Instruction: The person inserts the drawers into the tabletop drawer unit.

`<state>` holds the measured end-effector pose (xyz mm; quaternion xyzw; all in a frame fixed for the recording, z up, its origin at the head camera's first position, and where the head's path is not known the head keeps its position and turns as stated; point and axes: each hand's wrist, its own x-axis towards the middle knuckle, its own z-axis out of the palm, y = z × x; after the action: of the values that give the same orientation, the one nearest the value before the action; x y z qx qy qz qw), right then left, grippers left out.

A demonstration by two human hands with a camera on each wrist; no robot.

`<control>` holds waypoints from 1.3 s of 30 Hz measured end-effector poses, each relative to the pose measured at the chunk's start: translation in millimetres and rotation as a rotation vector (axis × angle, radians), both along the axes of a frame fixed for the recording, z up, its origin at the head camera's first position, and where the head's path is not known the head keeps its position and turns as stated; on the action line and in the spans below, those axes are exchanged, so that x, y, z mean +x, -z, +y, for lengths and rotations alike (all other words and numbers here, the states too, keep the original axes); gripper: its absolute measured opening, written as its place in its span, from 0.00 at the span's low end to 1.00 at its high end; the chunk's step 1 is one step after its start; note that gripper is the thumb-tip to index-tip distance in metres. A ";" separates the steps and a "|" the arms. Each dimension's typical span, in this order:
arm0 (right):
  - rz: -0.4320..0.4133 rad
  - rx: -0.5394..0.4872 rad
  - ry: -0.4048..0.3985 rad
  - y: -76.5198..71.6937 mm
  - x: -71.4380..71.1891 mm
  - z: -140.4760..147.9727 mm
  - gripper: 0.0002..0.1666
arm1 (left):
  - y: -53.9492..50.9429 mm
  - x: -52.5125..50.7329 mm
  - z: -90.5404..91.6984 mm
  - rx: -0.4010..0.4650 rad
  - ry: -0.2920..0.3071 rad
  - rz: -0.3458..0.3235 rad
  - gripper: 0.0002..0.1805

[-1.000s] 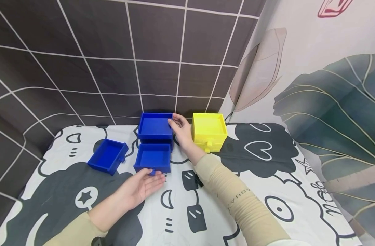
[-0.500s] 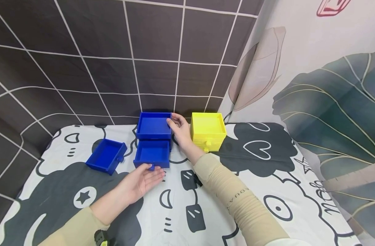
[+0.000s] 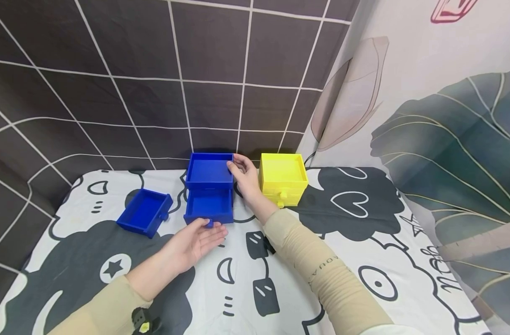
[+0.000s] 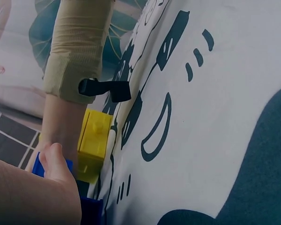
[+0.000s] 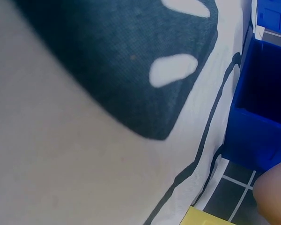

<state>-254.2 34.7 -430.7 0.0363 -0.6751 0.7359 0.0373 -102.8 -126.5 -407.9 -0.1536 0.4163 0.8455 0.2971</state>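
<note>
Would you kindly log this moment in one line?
left hand: at drawer knob; right hand: grips blue cabinet; its drawer: part-open

I work in what looks like a home, though which room I cannot tell. Low ahead of me at 12 o'clock spreads a white cloth [image 3: 210, 302] printed in cartoon style; behind it, from 10 to 12, hangs a dark, rippling drape [image 3: 154, 102] with white grid lines; at 2 o'clock, a pale hanging [image 3: 439, 121] with a leaf print.

Right hand [image 3: 247, 179] fills gap between blue cabinet [image 3: 209, 170], yellow cabinet [image 3: 283, 179] — free cloth [image 3: 351, 204] right of yellow one.
</note>
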 end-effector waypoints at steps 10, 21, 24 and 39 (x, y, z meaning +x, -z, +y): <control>-0.008 0.016 -0.010 -1.8 2.0 1.4 0.25 | -2.1 -5.2 0.3 -0.055 -0.010 0.011 0.18; 0.004 -0.001 -0.011 -0.3 1.2 0.7 0.24 | -1.6 -17.3 1.8 -0.095 -0.041 0.010 0.18; 0.010 0.000 -0.006 -0.6 1.2 0.1 0.24 | -0.9 -21.3 2.7 -0.082 -0.038 0.015 0.17; 0.011 -0.007 -0.002 0.2 0.8 -0.9 0.24 | -2.7 -37.8 5.0 -0.084 -0.067 -0.011 0.16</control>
<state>-253.4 33.8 -430.9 0.0408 -0.6723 0.7380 0.0403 -140.7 -121.5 -405.2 -0.1847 0.4443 0.8359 0.2642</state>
